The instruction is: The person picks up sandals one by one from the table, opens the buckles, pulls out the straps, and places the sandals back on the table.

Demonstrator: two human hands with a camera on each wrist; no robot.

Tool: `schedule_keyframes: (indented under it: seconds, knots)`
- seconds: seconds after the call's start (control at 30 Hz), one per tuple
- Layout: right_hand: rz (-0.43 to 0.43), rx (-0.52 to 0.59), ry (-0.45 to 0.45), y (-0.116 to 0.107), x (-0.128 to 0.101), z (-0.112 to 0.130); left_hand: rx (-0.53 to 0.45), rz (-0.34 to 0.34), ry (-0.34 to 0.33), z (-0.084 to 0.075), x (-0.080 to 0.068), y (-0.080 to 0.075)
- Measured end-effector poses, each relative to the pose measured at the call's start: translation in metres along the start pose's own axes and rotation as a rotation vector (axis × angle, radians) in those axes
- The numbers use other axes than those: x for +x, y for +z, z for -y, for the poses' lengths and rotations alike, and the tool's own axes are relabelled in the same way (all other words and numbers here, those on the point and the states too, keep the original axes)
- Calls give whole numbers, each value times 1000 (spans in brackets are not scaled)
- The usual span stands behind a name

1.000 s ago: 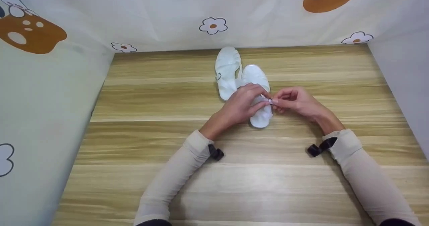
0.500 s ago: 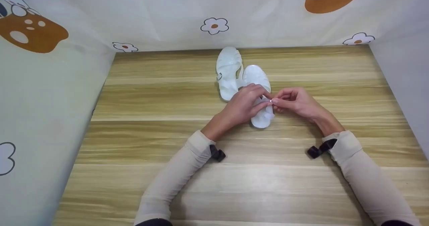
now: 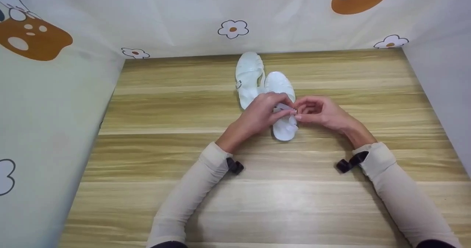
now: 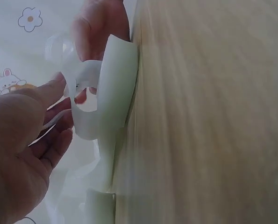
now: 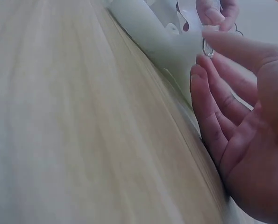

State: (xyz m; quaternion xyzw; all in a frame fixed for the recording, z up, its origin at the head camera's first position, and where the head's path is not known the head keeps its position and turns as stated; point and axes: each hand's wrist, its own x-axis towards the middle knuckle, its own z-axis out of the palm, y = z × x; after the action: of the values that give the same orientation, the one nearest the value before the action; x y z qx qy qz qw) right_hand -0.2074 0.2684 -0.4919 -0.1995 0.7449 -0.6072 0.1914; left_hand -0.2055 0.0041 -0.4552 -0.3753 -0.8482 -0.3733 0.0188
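Both hands meet over the strap of the nearer sandal.

Two cream-sleeved forearms reach in over the pale striped wooden tabletop [image 3: 154, 189]. The left hand [image 3: 262, 113] curls its fingers over the thin white strap [image 4: 85, 77] of the nearer white jelly plastic sandal [image 3: 284, 128], pinching it; the right hand [image 3: 319, 112] pinches the small metal buckle [image 5: 208, 46] at the sandal's side. I judge the strap not yet fastened. Just beyond, touching it, lies the second white jelly sandal [image 3: 249, 75], unhandled, below the flower-printed backdrop cloth [image 3: 233, 29].
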Motion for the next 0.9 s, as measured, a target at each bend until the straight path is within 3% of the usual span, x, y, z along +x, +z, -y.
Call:
schedule_keyframes:
  seconds: [0.23,0.4,0.7,0.83,0.9]
  knots:
    - [-14,-26,4,2,1,0,-2,-6,5,1,1,0]
    - [-10,-49,3,1,1,0,-45,-48,4,1,1,-5]
    - [-11,-48,15,1,0,0,-32,-134,76,-4,0,-13]
    - [-12,-42,21,2,0,0,-2,-176,50,-10,-2,-23]
    - [-15,-48,27,2,1,-1,48,-170,-1,-13,-2,-27]
